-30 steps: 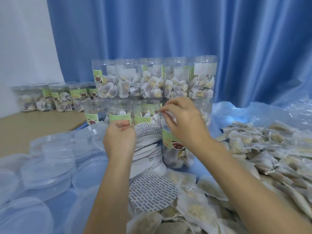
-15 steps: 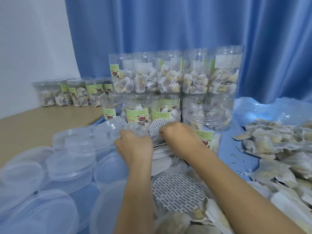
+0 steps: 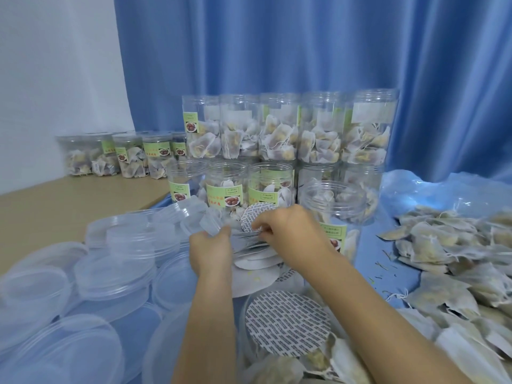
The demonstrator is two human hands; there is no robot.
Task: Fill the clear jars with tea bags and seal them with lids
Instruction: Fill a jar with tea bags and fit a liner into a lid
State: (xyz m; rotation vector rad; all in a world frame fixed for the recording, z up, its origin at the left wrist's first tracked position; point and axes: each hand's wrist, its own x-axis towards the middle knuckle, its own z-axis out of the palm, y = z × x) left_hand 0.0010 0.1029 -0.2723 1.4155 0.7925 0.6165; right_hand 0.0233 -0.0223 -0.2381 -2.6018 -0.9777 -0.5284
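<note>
Two hands work a stack of seal liners [image 3: 253,246] beside the open jar [image 3: 336,214] on the bench: left hand [image 3: 210,249] steadies the stack, right hand [image 3: 288,234] pinches its top discs. Thin liners may cling together, so several could lift at once.

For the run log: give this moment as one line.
left hand holds seal-liner stack | right hand pinches top liner | open jar beside, unlidded

Both forearms extend forward, converging; left hand [image 3: 211,249] knuckles-up with fingers curled in a grip, right hand [image 3: 291,235] alongside, its fingertips [image 3: 259,228] pinched together.
</note>
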